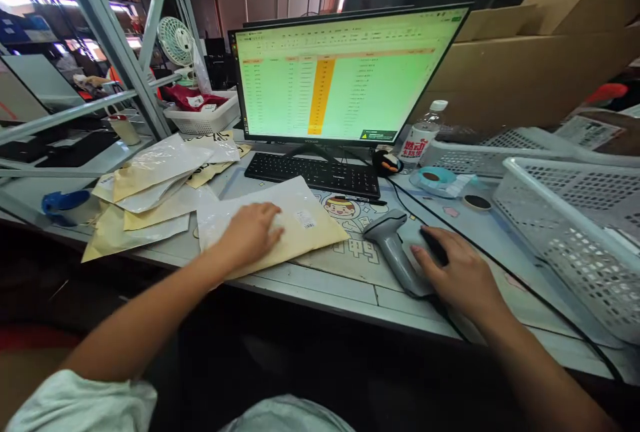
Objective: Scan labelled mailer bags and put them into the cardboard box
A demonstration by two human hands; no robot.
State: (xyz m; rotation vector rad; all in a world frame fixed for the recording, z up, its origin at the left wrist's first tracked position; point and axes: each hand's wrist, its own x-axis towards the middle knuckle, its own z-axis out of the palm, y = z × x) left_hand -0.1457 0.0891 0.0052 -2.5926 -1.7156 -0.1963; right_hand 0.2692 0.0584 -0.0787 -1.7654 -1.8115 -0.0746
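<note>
My left hand (251, 233) lies on a white-and-yellow mailing envelope (311, 204) with a small barcode label, fingers stretched over it and thumb apart. My right hand (465, 273) covers a black computer mouse (434, 247), gripping it on the desk mat. Just left of the mouse a grey barcode scanner (396, 253) rests on its side, its handle toward the desk's front edge. Behind the envelope is a black keyboard (315, 172), and a black pen (361, 201) lies before it. The monitor (325, 79) shows a spreadsheet with one orange column.
Stacked envelopes (155, 175) are piled at left beside a blue tape dispenser (65, 205). A plastic bottle (423, 135), tape roll (434, 179) and white perforated basket (565, 239) stand at right. The scanner's cable (480, 252) crosses the desk. Cardboard boxes (530, 79) rise behind.
</note>
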